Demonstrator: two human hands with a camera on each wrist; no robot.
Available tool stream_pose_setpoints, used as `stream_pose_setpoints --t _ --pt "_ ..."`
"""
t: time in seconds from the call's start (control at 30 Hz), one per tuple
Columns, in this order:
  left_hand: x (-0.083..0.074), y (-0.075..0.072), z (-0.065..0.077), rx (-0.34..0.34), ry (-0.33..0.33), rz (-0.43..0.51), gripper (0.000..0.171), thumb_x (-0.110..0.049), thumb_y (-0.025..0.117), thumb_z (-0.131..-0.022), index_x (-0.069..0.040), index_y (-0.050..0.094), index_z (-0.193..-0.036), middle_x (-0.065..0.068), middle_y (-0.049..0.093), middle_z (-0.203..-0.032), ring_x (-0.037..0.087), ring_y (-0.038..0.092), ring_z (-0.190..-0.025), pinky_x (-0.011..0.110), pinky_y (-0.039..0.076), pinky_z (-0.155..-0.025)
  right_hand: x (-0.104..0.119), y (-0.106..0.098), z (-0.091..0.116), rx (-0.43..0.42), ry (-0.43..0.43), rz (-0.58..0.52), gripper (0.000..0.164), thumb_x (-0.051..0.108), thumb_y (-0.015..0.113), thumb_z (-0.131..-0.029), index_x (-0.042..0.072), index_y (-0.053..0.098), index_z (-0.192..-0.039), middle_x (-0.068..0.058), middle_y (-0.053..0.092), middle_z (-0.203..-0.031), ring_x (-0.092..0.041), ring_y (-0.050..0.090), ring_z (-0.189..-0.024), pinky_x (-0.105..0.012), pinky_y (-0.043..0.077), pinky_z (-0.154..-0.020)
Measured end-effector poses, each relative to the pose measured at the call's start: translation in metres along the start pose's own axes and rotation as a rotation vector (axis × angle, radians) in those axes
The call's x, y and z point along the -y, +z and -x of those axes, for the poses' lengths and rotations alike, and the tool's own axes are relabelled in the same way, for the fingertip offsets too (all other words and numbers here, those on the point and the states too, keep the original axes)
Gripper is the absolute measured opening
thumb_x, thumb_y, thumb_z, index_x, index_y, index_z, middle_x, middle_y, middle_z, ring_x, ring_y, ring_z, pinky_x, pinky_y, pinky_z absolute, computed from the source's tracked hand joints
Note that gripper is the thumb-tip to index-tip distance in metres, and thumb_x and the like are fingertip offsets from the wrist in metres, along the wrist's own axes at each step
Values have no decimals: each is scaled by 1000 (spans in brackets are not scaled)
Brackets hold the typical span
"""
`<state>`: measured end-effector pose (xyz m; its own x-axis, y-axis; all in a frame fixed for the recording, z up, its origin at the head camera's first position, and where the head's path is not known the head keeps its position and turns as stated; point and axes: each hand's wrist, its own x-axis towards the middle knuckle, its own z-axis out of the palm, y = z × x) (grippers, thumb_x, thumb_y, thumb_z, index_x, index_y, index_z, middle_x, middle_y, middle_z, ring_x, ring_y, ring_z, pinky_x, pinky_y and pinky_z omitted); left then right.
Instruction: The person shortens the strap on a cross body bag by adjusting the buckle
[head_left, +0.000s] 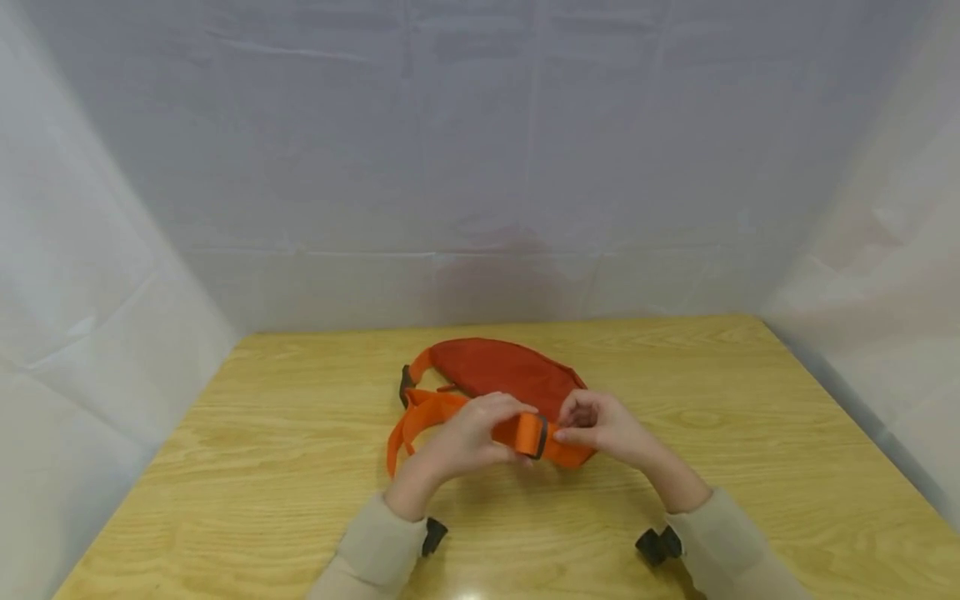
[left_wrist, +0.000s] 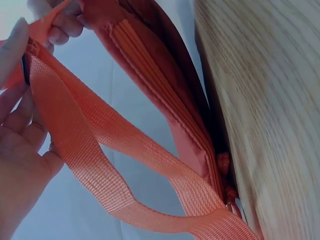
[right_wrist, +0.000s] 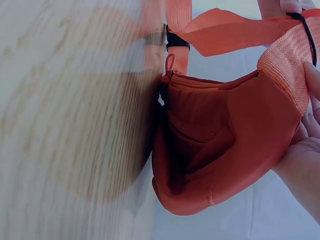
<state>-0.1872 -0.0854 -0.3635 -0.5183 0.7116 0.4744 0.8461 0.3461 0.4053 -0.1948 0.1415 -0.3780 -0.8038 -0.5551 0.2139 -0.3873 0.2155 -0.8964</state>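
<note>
A red waist bag with an orange webbing strap lies near the middle of the table. My left hand holds the strap beside a black slider buckle, thumb below and fingers above. Just right of the slider, my right hand pinches the strap between thumb and fingers, close to the bag's right end. Slack strap loops hang left of my left hand. A black clip buckle joins the strap at the bag's far end. In the left wrist view, the slider is partly hidden behind the left fingers.
The wooden table ends at a pale sheet wall behind, with similar sheets at both sides. Black wrist mounts stick out by the left sleeve and the right sleeve.
</note>
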Motion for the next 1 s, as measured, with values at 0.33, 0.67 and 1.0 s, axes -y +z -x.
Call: stream_pose_setpoints --t 0.33,0.67,1.0 --pt "-3 1 -2 12 5 -98 44 -15 78 -67 -3 61 -105 3 62 -97 15 54 -89 24 43 -80 -2 0 0 119 -72 59 19 5 63 -81 -3 60 -98 -12 61 -93 -14 59 -80 -29 50 -67" --pt "1 -1 0 45 13 -128 40 -9 75 -69 -3 61 -107 4 61 -100 15 53 -91 23 43 -80 -3 0 -1 106 -110 123 12 -1 61 -81 -4 59 -93 -10 61 -85 -12 57 -76 -27 49 -64" --pt "-1 1 -2 85 73 -192 40 -11 75 -70 -3 62 -106 3 61 -98 15 53 -90 24 42 -81 4 3 -1 55 18 61 14 1 65 -78 -5 62 -91 -10 63 -82 -13 59 -74 -27 49 -63"
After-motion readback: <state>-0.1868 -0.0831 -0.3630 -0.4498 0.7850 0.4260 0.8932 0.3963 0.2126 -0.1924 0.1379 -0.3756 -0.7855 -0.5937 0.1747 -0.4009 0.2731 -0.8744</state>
